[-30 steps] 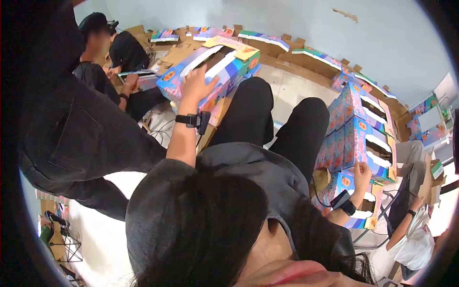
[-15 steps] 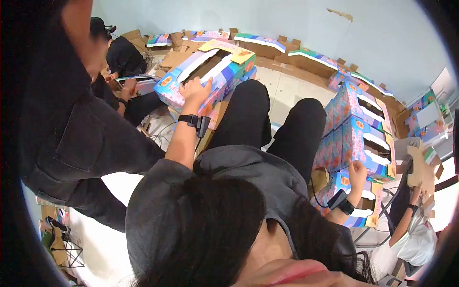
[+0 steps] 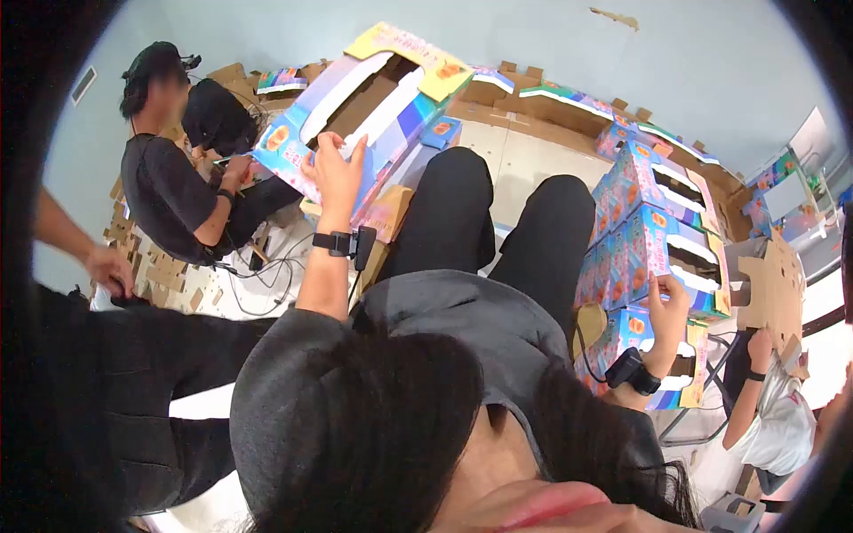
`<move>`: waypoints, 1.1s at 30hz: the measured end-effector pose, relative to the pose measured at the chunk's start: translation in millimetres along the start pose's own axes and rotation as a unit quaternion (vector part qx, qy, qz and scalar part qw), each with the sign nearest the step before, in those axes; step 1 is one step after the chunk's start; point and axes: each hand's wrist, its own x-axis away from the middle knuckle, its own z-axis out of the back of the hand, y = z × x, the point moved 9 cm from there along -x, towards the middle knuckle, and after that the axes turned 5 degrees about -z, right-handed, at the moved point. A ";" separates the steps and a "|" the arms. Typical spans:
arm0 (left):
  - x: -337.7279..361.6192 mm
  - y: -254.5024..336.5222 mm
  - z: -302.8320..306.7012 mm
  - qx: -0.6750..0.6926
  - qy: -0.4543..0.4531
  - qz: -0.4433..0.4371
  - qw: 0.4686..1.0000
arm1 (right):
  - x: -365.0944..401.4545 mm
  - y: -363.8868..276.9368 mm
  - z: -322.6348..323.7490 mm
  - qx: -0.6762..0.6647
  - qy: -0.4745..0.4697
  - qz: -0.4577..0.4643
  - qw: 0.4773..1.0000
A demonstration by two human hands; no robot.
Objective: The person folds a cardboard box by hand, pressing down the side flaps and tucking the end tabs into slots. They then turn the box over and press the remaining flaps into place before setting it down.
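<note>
My left hand [image 3: 336, 173] grips the near edge of a blue, purple and yellow printed carton [image 3: 391, 107], beside its long white-edged opening. The carton is raised and tilted above another blue carton [image 3: 441, 133] to the left of my legs. On my right, my right hand [image 3: 668, 306] has its fingers closed on the edge of a printed carton [image 3: 649, 242] in a stack. Below that hand is a lower carton [image 3: 633, 327] of the same kind, its opening partly hidden by my wrist.
A seated person in black [image 3: 173, 178] is at the left, with cables on the floor nearby. Another person's dark-trousered legs [image 3: 169, 391] stand close at my left. At the right, a person in a white shirt [image 3: 782, 426] holds brown cardboard [image 3: 771, 293]. More cartons line the wall.
The carton at my left hand has risen and come nearer. The standing person has moved left and bent away, uncovering the seated person. My right hand has shifted slightly up.
</note>
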 end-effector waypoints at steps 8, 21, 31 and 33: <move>-13.9 37.7 50.7 0.052 0.046 -0.007 0.998 | 1.0 -15.4 -0.7 -0.009 0.007 0.023 1.000; -3.5 147.1 96.1 0.234 -0.029 -0.110 0.965 | 12.3 -79.0 14.9 -0.030 0.071 0.132 0.988; 2.0 209.1 67.4 0.297 -0.149 -0.230 0.915 | 51.2 -167.5 49.5 -0.012 0.299 0.298 0.906; 11.1 216.4 53.5 0.275 -0.191 -0.279 0.900 | 52.6 -181.0 41.9 -0.014 0.289 0.313 0.905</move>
